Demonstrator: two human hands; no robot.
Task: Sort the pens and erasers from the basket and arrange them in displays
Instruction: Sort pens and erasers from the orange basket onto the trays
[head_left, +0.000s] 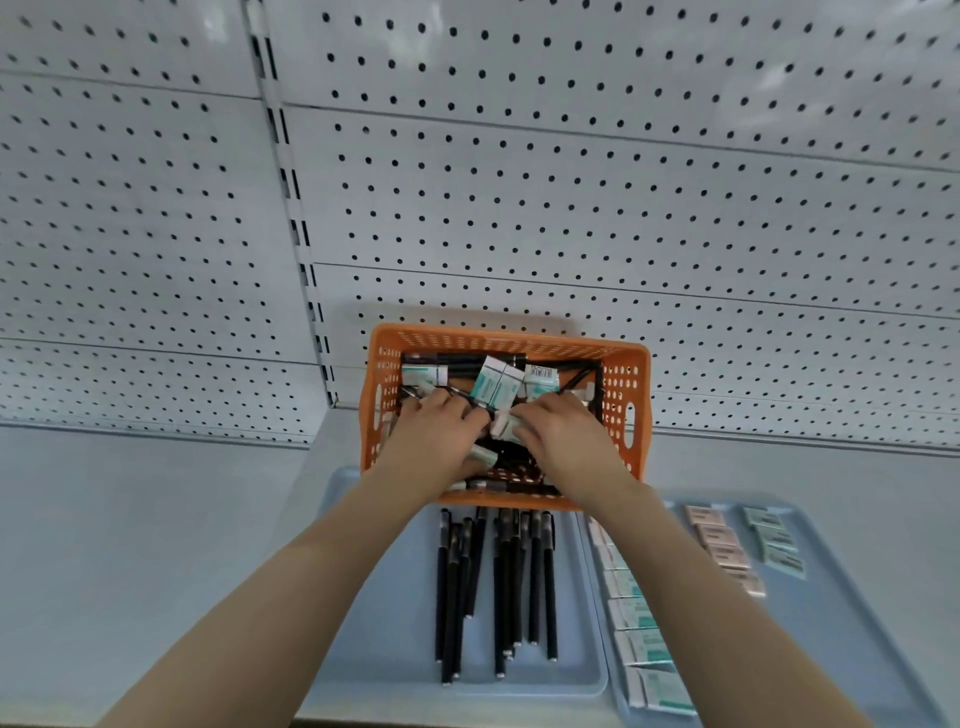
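An orange basket stands on the shelf against the pegboard, holding black pens and teal-and-white wrapped erasers. Both my hands reach into it. My left hand has its fingers curled over black pens whose ends stick out to its left. My right hand pinches a pale eraser at its fingertips, close to the left fingers. In front of the basket, a blue tray holds several black pens laid lengthwise. Another blue tray on the right holds rows of erasers.
A white pegboard wall rises behind the basket, with a slotted upright at the left. The pale shelf surface stretches to the left of the trays. Pink erasers and teal ones lie at the right tray's far end.
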